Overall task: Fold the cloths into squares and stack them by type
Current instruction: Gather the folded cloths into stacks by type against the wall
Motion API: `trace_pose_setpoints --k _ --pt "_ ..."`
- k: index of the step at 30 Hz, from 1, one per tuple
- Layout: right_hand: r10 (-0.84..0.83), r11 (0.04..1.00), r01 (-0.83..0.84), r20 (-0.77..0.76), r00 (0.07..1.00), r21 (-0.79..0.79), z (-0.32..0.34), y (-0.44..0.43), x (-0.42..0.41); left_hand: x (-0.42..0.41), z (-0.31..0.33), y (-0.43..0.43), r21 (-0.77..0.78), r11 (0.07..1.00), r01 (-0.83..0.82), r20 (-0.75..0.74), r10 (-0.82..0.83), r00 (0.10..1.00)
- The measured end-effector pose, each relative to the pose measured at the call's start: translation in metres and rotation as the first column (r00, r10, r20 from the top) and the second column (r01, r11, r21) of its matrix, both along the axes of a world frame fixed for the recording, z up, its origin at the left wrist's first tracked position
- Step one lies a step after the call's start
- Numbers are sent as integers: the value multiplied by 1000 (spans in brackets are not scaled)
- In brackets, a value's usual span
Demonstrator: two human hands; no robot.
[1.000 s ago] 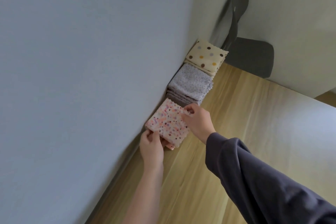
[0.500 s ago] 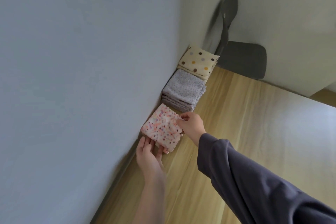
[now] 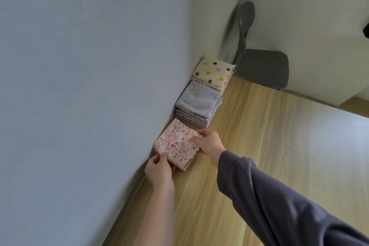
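A folded pink speckled cloth (image 3: 175,143) lies against the wall on the wooden table (image 3: 259,146). My left hand (image 3: 159,171) pinches its near corner with the thumb on top. My right hand (image 3: 209,143) pinches its right edge. Beyond it stands a stack of several folded grey-lilac cloths (image 3: 197,104). Farther back, in the corner, sits a stack of cream cloths with coloured dots (image 3: 213,72).
A grey-blue wall (image 3: 89,86) runs along the table's left edge, right beside the stacks. A dark grey chair (image 3: 261,68) stands behind the table's far edge. The wooden surface stretches to the right of the stacks.
My left hand went from lying open under the pink cloth's near edge to pinching its corner. The cloth sits a little closer to the wall. My right hand keeps its hold.
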State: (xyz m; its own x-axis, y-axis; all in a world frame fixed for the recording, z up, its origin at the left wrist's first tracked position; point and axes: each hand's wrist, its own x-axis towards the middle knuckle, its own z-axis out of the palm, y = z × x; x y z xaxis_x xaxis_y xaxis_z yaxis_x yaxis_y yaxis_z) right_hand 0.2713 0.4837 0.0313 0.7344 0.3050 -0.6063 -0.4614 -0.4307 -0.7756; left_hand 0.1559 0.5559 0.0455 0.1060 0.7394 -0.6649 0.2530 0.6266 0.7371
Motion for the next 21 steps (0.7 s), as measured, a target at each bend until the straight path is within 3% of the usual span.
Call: trace_pose_setpoints --k 4,6,7,9,11,13,15,17,21 --pt "139 987 -120 195 971 -106 -1 -2 -2 -1 0 -4 118 991 62 -57 -56 997" --pt "209 974 -161 368 906 -158 5 -6 -7 -8 -7 -5 164 983 77 -52 -69 996" --pt "297 950 -203 493 817 -236 6 -9 -10 -13 -10 -7 163 983 90 -46 -83 995" --pt "545 837 -303 640 541 -456 5 -16 -16 -21 -11 -12 115 989 92 -2 -92 996" --pt "739 673 -383 577 347 -633 -1 -19 -17 -22 -5 -16 17 999 42 97 -44 994" --pt "842 539 -402 471 263 -740 -4 -16 -12 -16 2 -18 -67 998 13 166 -2 986" --pt "881 473 -390 425 208 -790 -2 -10 -3 -9 7 -17 -105 994 26 193 -6 981" --pt "876 481 -409 439 199 -775 5 -10 -1 -7 7 -16 -107 993 45 197 -23 980" --pt "715 692 -480 601 357 -539 26 -56 -39 -29 3 -25 -11 995 95 121 -93 988"
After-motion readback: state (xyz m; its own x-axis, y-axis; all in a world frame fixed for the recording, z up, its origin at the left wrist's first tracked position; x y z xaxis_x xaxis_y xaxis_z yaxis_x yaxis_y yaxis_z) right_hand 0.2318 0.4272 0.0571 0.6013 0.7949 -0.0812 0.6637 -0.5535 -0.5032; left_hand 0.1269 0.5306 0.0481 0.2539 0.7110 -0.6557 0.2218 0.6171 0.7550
